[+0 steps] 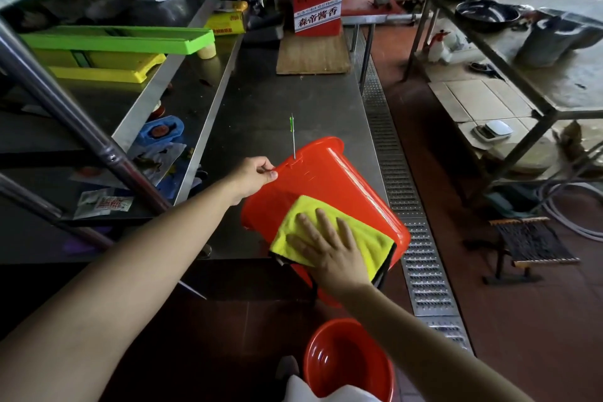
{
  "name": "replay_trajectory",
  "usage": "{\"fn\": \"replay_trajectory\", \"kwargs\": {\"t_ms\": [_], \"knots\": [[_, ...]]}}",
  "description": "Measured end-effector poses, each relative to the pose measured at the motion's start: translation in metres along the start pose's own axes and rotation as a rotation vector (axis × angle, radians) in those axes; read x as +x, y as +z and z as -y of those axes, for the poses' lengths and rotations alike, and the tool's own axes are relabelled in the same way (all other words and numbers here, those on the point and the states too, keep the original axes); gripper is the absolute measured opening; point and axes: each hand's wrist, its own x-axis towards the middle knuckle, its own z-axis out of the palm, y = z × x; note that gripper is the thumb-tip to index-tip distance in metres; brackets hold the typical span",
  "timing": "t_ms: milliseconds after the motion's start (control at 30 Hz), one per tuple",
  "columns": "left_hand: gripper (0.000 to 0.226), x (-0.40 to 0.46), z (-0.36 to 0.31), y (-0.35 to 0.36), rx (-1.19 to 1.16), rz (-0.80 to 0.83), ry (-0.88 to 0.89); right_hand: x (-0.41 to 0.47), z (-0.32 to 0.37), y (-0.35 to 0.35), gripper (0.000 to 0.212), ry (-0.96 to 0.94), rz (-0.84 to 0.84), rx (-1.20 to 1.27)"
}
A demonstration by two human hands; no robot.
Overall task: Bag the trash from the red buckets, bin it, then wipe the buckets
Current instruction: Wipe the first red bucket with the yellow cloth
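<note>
Between the two hands, tipped on its side at the near end of the steel counter (293,101), lies the red bucket (329,179) — its long axis runs from the far end up by the left hand, down and toward the person to the end that overhangs the counter edge under the right hand. Which end is the mouth I cannot tell for certain, though the wide near end looks like the rim.

The left hand (253,174) is at the bucket's far left corner, fingers curled and pinching its edge there, thumb on top; it steadies the tilt. The right hand (329,251) lies flat, fingers straight and spread, pressing a yellow cloth (365,235) against the upturned side wall. It carries nothing beyond the cloth beneath the palm. The cloth covers only the near part of the wall; the glossy stretch beyond it, toward the left hand, is bare.

So the wipe in hand turns on that axis: the uncovered wall lies ahead and slightly left of the right hand, and a stroke along the bucket's length would run toward the left hand's grip. The right hand is the nearer to the work, the left only the anchor.

Below the right forearm, on the floor close to the person, stands a second red bucket (342,365), upright and mouth up, well apart from both hands. No trash shows in it, so by my judgement the bagging is done and the task is in its wiping stage.
</note>
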Motion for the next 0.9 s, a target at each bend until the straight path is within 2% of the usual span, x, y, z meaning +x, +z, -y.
{"fn": "replay_trajectory", "kwargs": {"t_ms": [100,233,300,367,433,500,567,667,733,833,900], "knots": [[0.015,-0.001,0.003,-0.001,-0.039,0.026,-0.004,0.002,-0.049,-0.011,0.062,0.192,-0.026,0.155],[0.014,-0.002,0.002,0.003,-0.006,-0.013,-0.01,0.002,-0.129,-0.022,0.064,0.544,0.126,0.508],[0.013,-0.001,0.0,0.006,0.003,-0.026,-0.021,0.0,-0.132,-0.019,0.066,0.579,0.135,0.525],[0.014,0.001,-0.001,0.006,0.003,-0.032,-0.032,-0.008,-0.107,-0.012,0.065,0.497,0.054,0.345],[0.014,0.002,-0.002,0.007,0.004,-0.042,-0.034,-0.023,-0.067,-0.002,0.067,0.32,-0.058,0.144],[0.014,0.003,-0.001,0.008,-0.003,-0.041,-0.027,-0.039,-0.033,0.009,0.079,0.1,-0.106,0.025],[0.013,0.004,-0.001,0.006,0.009,-0.022,-0.016,-0.049,-0.021,0.015,0.084,-0.038,-0.096,-0.012],[0.012,0.005,0.0,0.004,0.033,0.002,-0.008,-0.045,-0.051,0.004,0.068,-0.075,-0.105,0.08],[0.011,0.005,-0.002,0.006,0.051,-0.008,-0.003,-0.039,-0.087,-0.005,0.059,0.093,-0.074,0.208],[0.012,0.005,-0.009,0.009,0.053,-0.027,0.001,-0.032,-0.14,-0.01,0.059,0.481,-0.017,0.496],[0.012,0.006,-0.012,0.01,0.048,-0.023,-0.014,-0.031,-0.151,-0.008,0.063,0.6,0.008,0.598]]}}
